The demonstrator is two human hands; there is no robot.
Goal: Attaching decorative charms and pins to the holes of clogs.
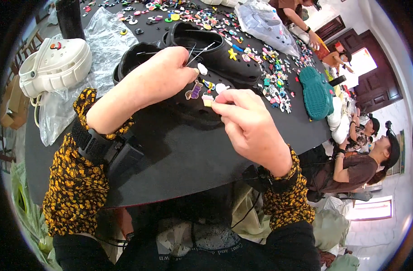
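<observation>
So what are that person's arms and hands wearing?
The left hand and right hand are bare, no gloves. The left sleeve and right sleeve are puffy and black with little yellow flowers. Plain black cloth shows nearer the elbows. A wide black strap wraps the left wrist; a black band is at the right.

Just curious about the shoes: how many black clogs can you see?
2. The nearer black clog is partly hidden by the left hand; the farther black clog, bearing a yellow star charm, lies just beyond. Others may be hidden.
</observation>
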